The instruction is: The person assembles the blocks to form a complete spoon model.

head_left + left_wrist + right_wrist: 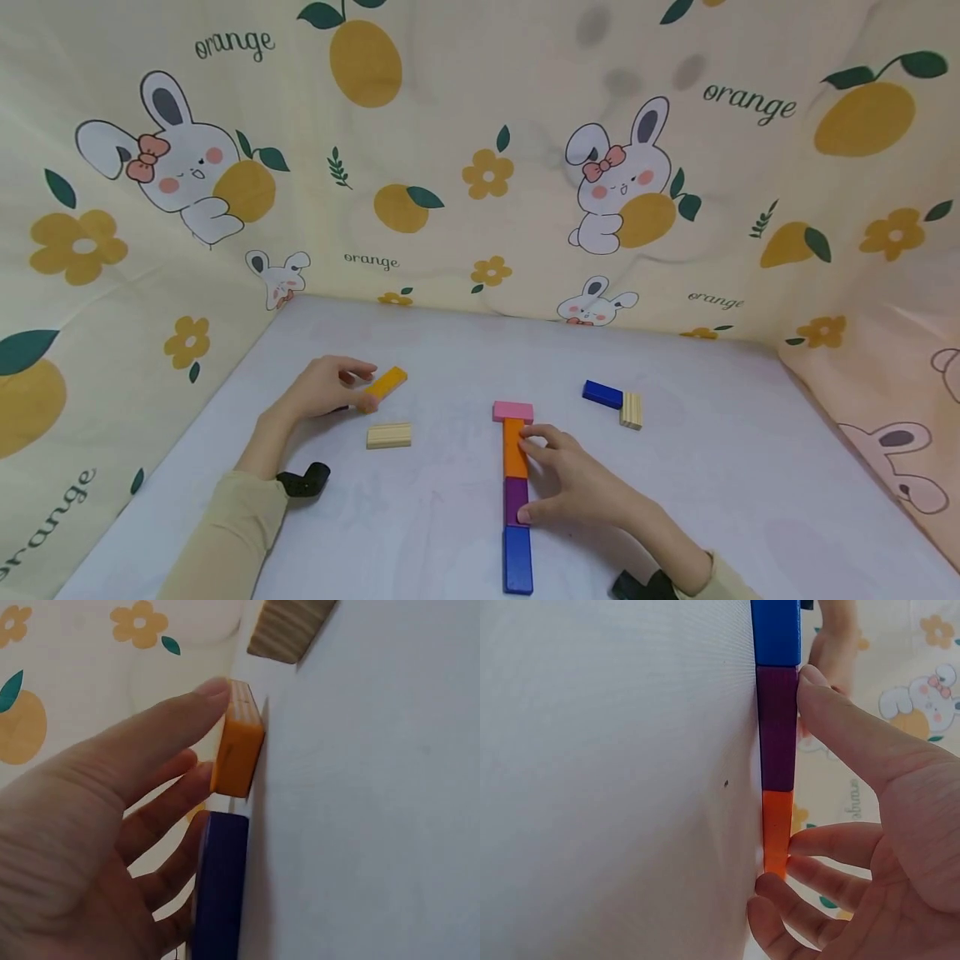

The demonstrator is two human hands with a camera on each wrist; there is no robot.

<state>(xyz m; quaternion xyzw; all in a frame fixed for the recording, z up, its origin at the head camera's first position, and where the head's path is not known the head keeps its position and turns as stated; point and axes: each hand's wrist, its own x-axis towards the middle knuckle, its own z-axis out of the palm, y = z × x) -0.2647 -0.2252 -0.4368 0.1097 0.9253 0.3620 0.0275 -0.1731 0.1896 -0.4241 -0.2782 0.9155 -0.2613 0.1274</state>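
Note:
A row of blocks runs down the middle of the table in the head view: a pink block (513, 412) lies crosswise at the far end, then an orange block (513, 450), a purple block (515, 496) and a blue block (517, 560). My right hand (577, 483) rests along the row's right side, thumb on the purple block and fingertips at the orange one. On the left, my left hand (322, 390) touches a yellow-orange block (387, 382) with its thumb, fingers loosely spread. A dark blue block (222, 877) lies beside its fingers, mostly hidden from the head camera.
A pale wood-coloured block (388, 435) lies to the right of my left wrist. At the right, another dark blue block (603, 394) meets a second pale block (632, 411). A printed cloth (450, 150) with rabbits and oranges rises behind the white tabletop (435, 517).

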